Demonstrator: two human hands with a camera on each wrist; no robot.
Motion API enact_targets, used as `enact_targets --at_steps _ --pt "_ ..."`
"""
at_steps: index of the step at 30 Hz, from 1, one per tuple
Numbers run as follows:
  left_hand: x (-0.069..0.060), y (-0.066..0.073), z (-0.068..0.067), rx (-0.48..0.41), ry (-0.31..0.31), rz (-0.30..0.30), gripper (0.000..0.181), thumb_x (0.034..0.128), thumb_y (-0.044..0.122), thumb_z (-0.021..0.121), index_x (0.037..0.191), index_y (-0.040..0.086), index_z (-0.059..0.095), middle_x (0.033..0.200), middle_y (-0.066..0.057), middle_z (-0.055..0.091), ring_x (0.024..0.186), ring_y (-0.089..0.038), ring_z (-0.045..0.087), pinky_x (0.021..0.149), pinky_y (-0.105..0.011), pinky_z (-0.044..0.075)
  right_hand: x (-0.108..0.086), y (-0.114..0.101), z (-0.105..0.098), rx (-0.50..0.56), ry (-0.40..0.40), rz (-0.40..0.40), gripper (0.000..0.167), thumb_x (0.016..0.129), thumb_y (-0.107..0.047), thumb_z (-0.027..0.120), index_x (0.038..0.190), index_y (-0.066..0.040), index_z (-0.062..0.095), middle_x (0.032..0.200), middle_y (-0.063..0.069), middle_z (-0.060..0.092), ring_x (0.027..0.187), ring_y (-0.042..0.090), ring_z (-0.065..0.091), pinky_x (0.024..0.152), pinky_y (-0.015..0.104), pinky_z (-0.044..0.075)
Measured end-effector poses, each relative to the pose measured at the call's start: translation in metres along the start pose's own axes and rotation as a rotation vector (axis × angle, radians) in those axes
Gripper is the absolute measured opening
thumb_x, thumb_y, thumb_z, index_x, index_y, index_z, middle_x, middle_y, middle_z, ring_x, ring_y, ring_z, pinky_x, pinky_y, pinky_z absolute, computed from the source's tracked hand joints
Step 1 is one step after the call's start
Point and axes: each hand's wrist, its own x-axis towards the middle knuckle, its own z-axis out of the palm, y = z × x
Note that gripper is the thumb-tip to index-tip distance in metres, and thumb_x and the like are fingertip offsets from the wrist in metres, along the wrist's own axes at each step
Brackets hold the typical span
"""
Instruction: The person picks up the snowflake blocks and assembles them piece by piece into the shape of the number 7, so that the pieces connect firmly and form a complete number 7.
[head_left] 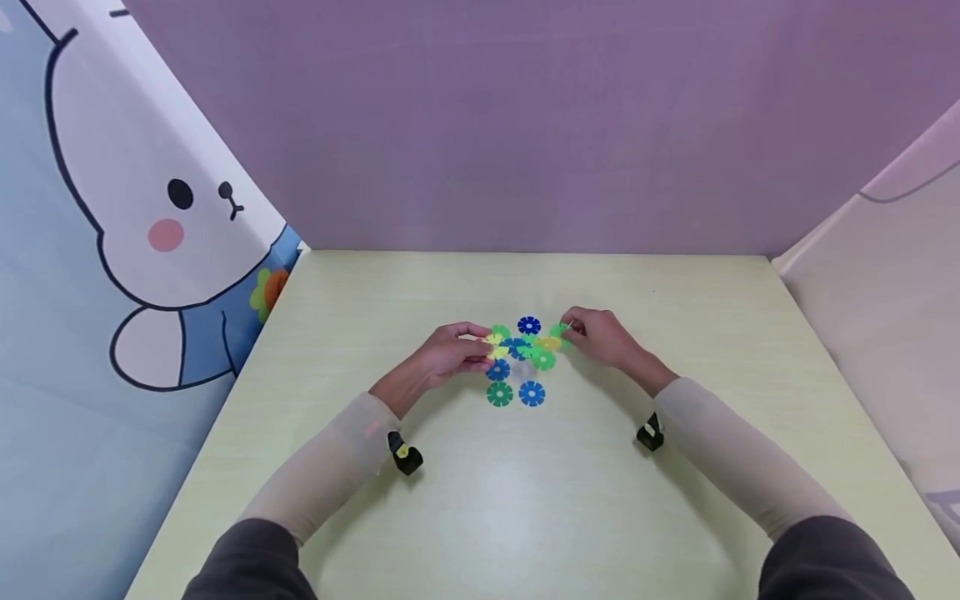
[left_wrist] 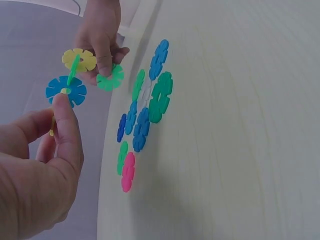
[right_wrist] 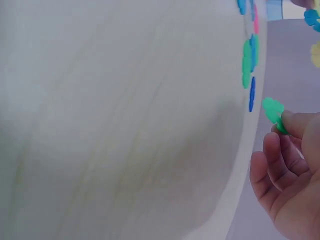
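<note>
L hand [head_left: 450, 350] pinches joined disc chain [left_wrist: 76, 91]; R hand [head_left: 600, 335] pinches green disc [right_wrist: 273, 108] just beside chain, not yet joined. Spare discs [left_wrist: 142, 132] on table [left_wrist: 225, 130] below chain, prob. all loose.

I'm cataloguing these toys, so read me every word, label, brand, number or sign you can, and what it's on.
No readable text.
Green flower-shaped plastic disc in the right hand: no lettering visible.
Joined yellow, green and blue notched plastic discs in the left hand: none visible.
Blue-and-white cartoon backdrop: drawing only.
Small black device at the left wrist: any marking too small to read.
</note>
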Motion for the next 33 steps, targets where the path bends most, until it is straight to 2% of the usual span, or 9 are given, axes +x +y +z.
enact_targets --at_steps 2,9,18,24,29,33 --pt "0.000 0.000 0.000 0.000 0.002 0.001 0.045 0.0953 0.008 0.071 0.138 0.005 0.058 0.115 -0.024 0.068 0.075 -0.015 0.073 0.072 -0.024 0.061 -0.002 0.000 -0.002 0.018 0.008 -0.006 0.019 0.099 -0.017 0.066 0.115 -0.005 0.067 0.091 0.009 0.070 0.074 0.018 0.056 0.065 0.029 0.047" --pt "0.000 0.001 -0.002 -0.016 0.023 0.009 0.034 0.0948 0.006 0.071 0.128 0.008 0.064 0.091 -0.009 0.071 0.075 -0.016 0.073 0.073 -0.026 0.062 -0.013 0.000 -0.006 0.151 0.010 0.027 0.020 0.102 -0.021 0.063 0.115 -0.006 0.065 0.083 0.007 0.070 0.066 0.017 0.058 0.057 0.026 0.047" --pt "0.001 0.000 -0.004 -0.014 0.024 0.005 0.034 0.0951 0.008 0.071 0.128 0.009 0.064 0.092 -0.008 0.072 0.076 -0.016 0.073 0.073 -0.025 0.062 -0.026 -0.005 -0.011 0.368 -0.044 0.084 0.018 0.104 -0.021 0.058 0.114 -0.007 0.064 0.087 0.022 0.069 0.066 0.020 0.061 0.060 0.034 0.054" --pt "-0.002 0.000 -0.005 -0.016 0.019 0.015 0.035 0.0953 0.007 0.070 0.130 0.008 0.063 0.091 -0.008 0.071 0.075 -0.016 0.073 0.071 -0.024 0.061 -0.030 -0.011 -0.011 0.402 -0.059 0.106 0.021 0.106 -0.019 0.055 0.117 -0.004 0.065 0.089 0.024 0.067 0.069 0.020 0.062 0.067 0.041 0.058" --pt "-0.005 -0.001 -0.007 -0.016 0.013 0.029 0.035 0.0955 0.005 0.069 0.130 0.006 0.063 0.089 -0.007 0.071 0.074 -0.014 0.073 0.070 -0.024 0.061 -0.032 -0.013 -0.010 0.414 -0.061 0.121 0.023 0.106 -0.018 0.054 0.120 -0.002 0.065 0.086 0.017 0.066 0.070 0.020 0.061 0.068 0.035 0.058" --pt "-0.006 -0.002 -0.009 -0.018 0.015 0.033 0.035 0.0954 0.004 0.069 0.130 0.006 0.063 0.089 -0.007 0.071 0.073 -0.014 0.073 0.070 -0.023 0.061 -0.034 -0.015 -0.009 0.428 -0.066 0.133 0.024 0.107 -0.018 0.054 0.121 -0.002 0.065 0.087 0.018 0.065 0.071 0.020 0.060 0.070 0.036 0.059"
